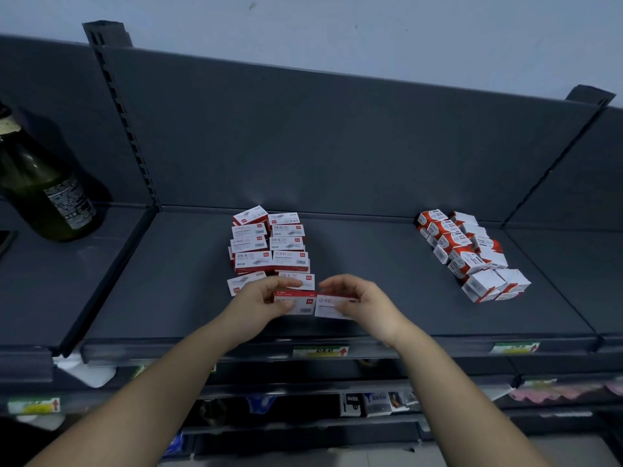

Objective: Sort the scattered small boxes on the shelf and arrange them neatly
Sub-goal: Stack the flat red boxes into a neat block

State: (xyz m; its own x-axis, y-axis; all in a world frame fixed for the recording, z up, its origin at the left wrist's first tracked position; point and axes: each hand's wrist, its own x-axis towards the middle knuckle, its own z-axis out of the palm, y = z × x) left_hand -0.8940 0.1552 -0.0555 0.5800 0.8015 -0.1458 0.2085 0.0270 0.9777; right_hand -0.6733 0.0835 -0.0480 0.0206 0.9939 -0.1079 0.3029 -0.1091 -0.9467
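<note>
Left hand [261, 298] pinches one small box [296, 305] in its grip, right hand [365, 299] a second box [328, 310], at the shelf [188, 298] front; a slip could drop either or skew the stacked rows [269, 254].

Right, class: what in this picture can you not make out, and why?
Head view only.
Red-and-white cardboard box in the left hand: fingers partly cover its print.
Matching box in the right hand: same.
Dark green glass bottle: top cut by left edge.
Right-side pile of red-and-white boxes: labels too small.
Lower-shelf goods: dark, blurred.
</note>
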